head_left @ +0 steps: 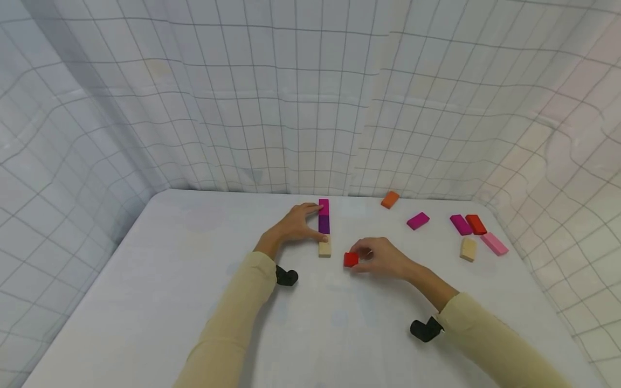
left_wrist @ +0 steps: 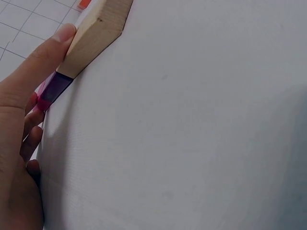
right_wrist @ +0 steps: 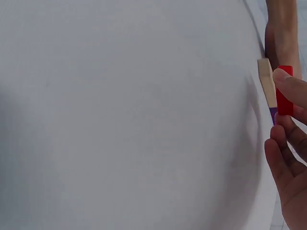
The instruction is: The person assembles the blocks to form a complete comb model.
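In the head view a magenta block [head_left: 323,206], a purple block [head_left: 324,224] and a natural wood block [head_left: 324,249] stand end to end in a straight row. My left hand [head_left: 294,224] lies along the row's left side, fingers spread, its thumb [left_wrist: 53,45] touching the wood block and a fingertip at the magenta one. Thumb and fingers of my right hand [head_left: 385,257] pinch a red block [head_left: 351,260], just to the right of the row's near end. From the right wrist, this red block [right_wrist: 285,91] overlaps the wood block [right_wrist: 266,81].
An orange block [head_left: 390,199] lies near the table's back edge, a magenta block [head_left: 418,220] to its right. Farther right are another magenta [head_left: 461,224], a red [head_left: 476,224], a pink [head_left: 495,244] and a wood block [head_left: 468,249]. Gridded white curtains [head_left: 320,108] surround the white table [head_left: 145,302].
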Demonstrator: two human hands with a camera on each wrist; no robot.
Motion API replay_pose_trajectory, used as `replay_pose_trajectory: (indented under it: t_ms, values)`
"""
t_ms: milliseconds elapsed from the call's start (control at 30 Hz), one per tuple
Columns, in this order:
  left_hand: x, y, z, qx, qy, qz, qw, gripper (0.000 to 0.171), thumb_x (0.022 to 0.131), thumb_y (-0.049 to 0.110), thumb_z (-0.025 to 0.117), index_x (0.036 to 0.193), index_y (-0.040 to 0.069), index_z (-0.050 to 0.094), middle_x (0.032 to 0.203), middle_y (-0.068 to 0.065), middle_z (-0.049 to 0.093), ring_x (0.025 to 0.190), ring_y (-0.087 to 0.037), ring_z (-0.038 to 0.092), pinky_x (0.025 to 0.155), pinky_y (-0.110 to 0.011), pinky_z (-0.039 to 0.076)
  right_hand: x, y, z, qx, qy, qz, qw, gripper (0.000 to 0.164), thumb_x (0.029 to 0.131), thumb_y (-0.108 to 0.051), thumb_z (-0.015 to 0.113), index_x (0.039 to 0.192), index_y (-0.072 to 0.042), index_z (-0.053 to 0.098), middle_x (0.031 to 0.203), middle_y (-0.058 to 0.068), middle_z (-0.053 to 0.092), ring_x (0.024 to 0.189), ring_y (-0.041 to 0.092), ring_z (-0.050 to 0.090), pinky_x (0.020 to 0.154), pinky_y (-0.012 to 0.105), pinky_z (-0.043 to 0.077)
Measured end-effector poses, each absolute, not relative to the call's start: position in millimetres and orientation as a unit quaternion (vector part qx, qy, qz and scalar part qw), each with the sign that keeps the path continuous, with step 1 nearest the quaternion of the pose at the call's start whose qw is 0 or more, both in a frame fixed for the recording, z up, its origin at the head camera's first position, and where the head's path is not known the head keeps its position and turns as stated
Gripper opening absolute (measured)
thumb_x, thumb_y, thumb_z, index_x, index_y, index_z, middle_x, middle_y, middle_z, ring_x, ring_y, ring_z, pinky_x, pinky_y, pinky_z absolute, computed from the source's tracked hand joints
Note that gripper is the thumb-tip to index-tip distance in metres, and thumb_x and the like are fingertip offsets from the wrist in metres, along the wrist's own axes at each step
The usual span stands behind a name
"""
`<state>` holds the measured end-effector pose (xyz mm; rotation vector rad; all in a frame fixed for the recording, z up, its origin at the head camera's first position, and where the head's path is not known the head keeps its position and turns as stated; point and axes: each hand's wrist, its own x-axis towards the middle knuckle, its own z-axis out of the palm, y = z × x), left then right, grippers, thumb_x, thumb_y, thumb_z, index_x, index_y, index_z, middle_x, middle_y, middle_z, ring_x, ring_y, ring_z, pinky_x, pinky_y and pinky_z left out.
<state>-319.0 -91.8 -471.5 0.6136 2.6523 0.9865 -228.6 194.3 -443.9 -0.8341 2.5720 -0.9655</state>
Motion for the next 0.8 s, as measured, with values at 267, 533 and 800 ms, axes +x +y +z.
replay_pose_trajectory:
  t_ms: [267, 533, 800]
  values:
    - [-320, -92, -472, 0.215, 0.909, 0.336, 0.121, 0.102, 0.078, 0.052, 0.087, 0.162, 0.02, 0.039, 0.166, -0.007, 0.03, 0.151, -0.031, 0.023, 0.12, -0.055, 0.026, -225, 166, -450, -0.301, 0.886, -0.325, 0.138, 0.035, 0.088, -0.027, 0.086, 0.115, -0.008, 0.074, 0.093, -0.007, 0.066, 0.086, 0.015, 0.058, 0.076, 0.027, 0.055]
    - [-320, -92, -471, 0.218, 0.91, 0.334, 0.118, 0.102, 0.078, 0.052, 0.087, 0.162, 0.019, 0.039, 0.166, -0.008, 0.03, 0.151, -0.031, 0.023, 0.121, -0.054, 0.025, -223, 146, -454, -0.24, 0.918, -0.296, 0.112, 0.039, 0.083, -0.038, 0.089, 0.105, -0.009, 0.076, 0.08, -0.009, 0.063, 0.078, 0.012, 0.057, 0.069, 0.026, 0.052]
    - [-320, -91, -472, 0.217, 0.911, 0.331, 0.117, 0.102, 0.078, 0.052, 0.087, 0.162, 0.017, 0.039, 0.166, -0.01, 0.031, 0.151, -0.033, 0.024, 0.12, -0.056, 0.025, -224, 156, -453, -0.29, 0.897, -0.312, 0.123, 0.034, 0.089, -0.022, 0.085, 0.118, -0.008, 0.074, 0.087, -0.009, 0.07, 0.08, 0.009, 0.064, 0.076, 0.027, 0.056]
